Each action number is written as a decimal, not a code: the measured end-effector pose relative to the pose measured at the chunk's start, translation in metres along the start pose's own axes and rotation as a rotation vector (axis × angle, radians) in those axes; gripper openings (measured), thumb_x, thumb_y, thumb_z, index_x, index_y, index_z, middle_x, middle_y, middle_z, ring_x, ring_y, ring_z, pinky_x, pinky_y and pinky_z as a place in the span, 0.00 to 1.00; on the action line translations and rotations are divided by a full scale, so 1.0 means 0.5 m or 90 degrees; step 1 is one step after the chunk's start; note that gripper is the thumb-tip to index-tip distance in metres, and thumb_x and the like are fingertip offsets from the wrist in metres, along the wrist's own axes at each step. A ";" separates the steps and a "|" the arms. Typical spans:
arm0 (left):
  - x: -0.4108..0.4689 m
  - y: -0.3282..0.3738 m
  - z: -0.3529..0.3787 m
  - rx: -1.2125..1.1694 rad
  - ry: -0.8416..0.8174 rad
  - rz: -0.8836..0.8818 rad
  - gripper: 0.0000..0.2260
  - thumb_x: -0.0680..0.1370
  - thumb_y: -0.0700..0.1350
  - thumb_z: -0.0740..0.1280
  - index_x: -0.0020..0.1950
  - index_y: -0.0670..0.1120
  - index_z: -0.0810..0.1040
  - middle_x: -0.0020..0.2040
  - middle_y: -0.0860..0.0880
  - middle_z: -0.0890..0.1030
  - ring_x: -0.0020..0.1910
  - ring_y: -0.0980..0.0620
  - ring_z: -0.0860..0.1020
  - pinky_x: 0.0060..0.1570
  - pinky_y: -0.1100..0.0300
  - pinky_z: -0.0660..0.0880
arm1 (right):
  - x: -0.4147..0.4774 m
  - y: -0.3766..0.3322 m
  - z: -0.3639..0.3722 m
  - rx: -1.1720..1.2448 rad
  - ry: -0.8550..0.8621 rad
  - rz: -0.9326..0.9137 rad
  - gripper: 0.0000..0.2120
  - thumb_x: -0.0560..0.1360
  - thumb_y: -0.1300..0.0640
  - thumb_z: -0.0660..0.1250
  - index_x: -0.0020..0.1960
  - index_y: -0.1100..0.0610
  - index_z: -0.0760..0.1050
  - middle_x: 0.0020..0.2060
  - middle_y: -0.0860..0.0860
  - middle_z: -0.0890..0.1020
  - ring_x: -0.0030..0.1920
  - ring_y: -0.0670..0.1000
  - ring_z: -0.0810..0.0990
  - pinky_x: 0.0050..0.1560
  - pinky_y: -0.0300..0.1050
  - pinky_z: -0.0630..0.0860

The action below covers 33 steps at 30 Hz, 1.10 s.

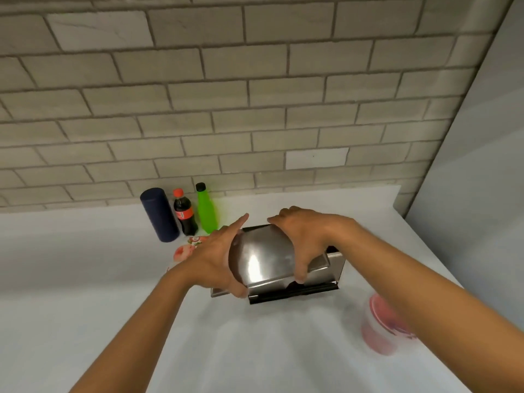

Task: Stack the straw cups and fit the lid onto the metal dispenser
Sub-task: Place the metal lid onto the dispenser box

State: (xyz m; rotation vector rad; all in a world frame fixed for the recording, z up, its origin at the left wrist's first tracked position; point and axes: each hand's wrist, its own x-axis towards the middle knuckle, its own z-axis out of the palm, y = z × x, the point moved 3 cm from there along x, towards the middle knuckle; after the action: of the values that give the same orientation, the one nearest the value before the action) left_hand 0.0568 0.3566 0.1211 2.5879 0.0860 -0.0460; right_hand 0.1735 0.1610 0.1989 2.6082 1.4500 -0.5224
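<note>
The curved metal lid (263, 256) is being held over the metal dispenser (334, 268), just right of the frame's centre. Its long axis is running from lower left to upper right in the frame, roughly in line with the dispenser body beneath it. The lid is being gripped from both ends. The left hand (215, 259) is being pressed against the lid's left end, its fingers (241, 222) stretched nearly straight along the far edge and the thumb tucked under the near corner. The right hand (304, 236) is being curled over the right end, fingers closed down onto the near lip. The right end appears to be lying on the dispenser already; the left end seems to overhang or sit slightly proud, though seating cannot be confirmed from this view. The coming move is judged to be a downward press with a small shift toward the right of the frame.

A stack of pink straw cups (380, 324), blurred, is being left standing at the lower right, partly hidden by the right forearm.

The table (85, 279) is white and smooth. At upper left of centre a dark blue cylinder (159, 214), a cola bottle (184, 214) and a green bottle (206, 208) are being kept against the tiled wall (226, 95).
</note>
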 end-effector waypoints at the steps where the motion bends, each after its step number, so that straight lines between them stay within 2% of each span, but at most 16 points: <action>1: 0.007 0.003 0.000 -0.013 -0.012 0.004 0.70 0.50 0.61 0.85 0.77 0.78 0.39 0.68 0.65 0.68 0.67 0.57 0.67 0.56 0.63 0.68 | 0.001 0.010 0.004 0.010 0.001 0.005 0.63 0.49 0.40 0.86 0.77 0.51 0.62 0.61 0.48 0.71 0.64 0.50 0.70 0.60 0.49 0.77; 4: 0.049 0.016 -0.002 -0.026 -0.028 0.002 0.69 0.53 0.58 0.85 0.79 0.75 0.41 0.69 0.63 0.68 0.70 0.55 0.66 0.68 0.56 0.71 | 0.023 0.061 0.009 0.022 0.004 0.011 0.61 0.49 0.39 0.85 0.76 0.50 0.63 0.59 0.47 0.71 0.62 0.51 0.71 0.60 0.50 0.77; 6: 0.077 0.019 -0.003 -0.030 -0.039 -0.017 0.68 0.54 0.57 0.86 0.80 0.73 0.41 0.69 0.61 0.67 0.70 0.55 0.65 0.71 0.55 0.69 | 0.044 0.095 0.012 0.032 -0.008 0.012 0.64 0.49 0.39 0.85 0.79 0.50 0.59 0.62 0.47 0.70 0.63 0.50 0.69 0.63 0.50 0.76; 11: 0.121 0.016 0.013 -0.023 -0.053 -0.065 0.68 0.55 0.58 0.85 0.80 0.72 0.41 0.69 0.61 0.67 0.68 0.56 0.64 0.68 0.58 0.67 | 0.084 0.157 0.037 0.063 -0.023 0.009 0.71 0.48 0.38 0.85 0.83 0.50 0.53 0.69 0.48 0.68 0.69 0.51 0.67 0.68 0.48 0.73; 16: 0.135 0.010 0.027 -0.037 -0.049 -0.098 0.66 0.53 0.59 0.85 0.73 0.82 0.40 0.69 0.62 0.66 0.68 0.57 0.65 0.67 0.59 0.69 | 0.106 0.195 0.063 0.092 -0.042 -0.007 0.72 0.50 0.39 0.85 0.84 0.48 0.48 0.74 0.48 0.64 0.75 0.51 0.62 0.73 0.49 0.69; 23: 0.139 0.022 0.038 -0.019 -0.056 -0.114 0.67 0.54 0.59 0.85 0.80 0.73 0.43 0.69 0.60 0.68 0.68 0.55 0.66 0.69 0.56 0.69 | 0.111 0.215 0.080 0.102 -0.047 -0.030 0.71 0.52 0.40 0.86 0.84 0.47 0.49 0.72 0.47 0.66 0.74 0.51 0.64 0.71 0.48 0.71; 33: 0.153 0.048 0.053 0.003 -0.054 -0.121 0.68 0.54 0.58 0.85 0.82 0.70 0.44 0.70 0.59 0.68 0.68 0.56 0.64 0.66 0.58 0.66 | 0.098 0.238 0.086 0.111 -0.041 -0.046 0.70 0.53 0.42 0.87 0.84 0.46 0.50 0.71 0.48 0.66 0.73 0.51 0.65 0.70 0.50 0.72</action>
State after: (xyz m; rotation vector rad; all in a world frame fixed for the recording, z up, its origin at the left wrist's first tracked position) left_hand 0.1344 0.3261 0.1074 2.5700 0.3014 -0.2254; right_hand 0.2870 0.1250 0.1332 2.6485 1.5475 -0.7657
